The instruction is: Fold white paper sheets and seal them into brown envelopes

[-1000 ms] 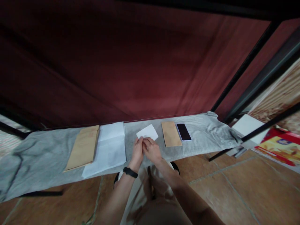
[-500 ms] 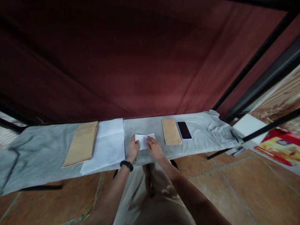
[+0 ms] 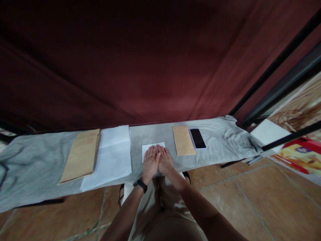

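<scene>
Folded paper (image 3: 150,147): small white piece, lay flat on the grey-covered surface (image 3: 215,140), near its front edge, mostly hidden under both palms
Left hand (image 3: 149,161): flat, fingers together and extended, pressed on the paper; black band on wrist
Right hand (image 3: 165,159): flat, fingers together, pressed on the paper, touching the left hand side by side
Small brown envelope (image 3: 183,140): just right of the hands, apart from the paper
Phone (image 3: 198,138): dark screen up, just beside the small envelope
White sheets (image 3: 110,156): left of the paper
Large brown envelope (image 3: 80,156): against the sheets' left edge
Backdrop: dark red curtain (image 3: 140,63)
</scene>
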`<control>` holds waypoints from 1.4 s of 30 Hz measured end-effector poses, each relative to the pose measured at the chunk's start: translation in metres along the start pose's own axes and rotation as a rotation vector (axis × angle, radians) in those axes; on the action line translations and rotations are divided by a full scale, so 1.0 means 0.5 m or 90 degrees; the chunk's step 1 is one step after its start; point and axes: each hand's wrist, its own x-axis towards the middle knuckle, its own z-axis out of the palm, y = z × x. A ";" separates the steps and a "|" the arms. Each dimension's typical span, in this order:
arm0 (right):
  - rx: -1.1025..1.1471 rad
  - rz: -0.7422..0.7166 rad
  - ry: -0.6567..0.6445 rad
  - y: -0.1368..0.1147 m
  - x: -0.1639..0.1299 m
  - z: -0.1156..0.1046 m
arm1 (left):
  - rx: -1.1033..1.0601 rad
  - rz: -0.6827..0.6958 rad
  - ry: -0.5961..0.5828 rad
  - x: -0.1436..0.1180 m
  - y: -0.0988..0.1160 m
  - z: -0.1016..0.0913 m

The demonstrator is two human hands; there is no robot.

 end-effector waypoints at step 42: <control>0.008 0.065 0.147 -0.005 -0.045 0.011 | 0.060 -0.179 0.143 -0.067 -0.031 -0.016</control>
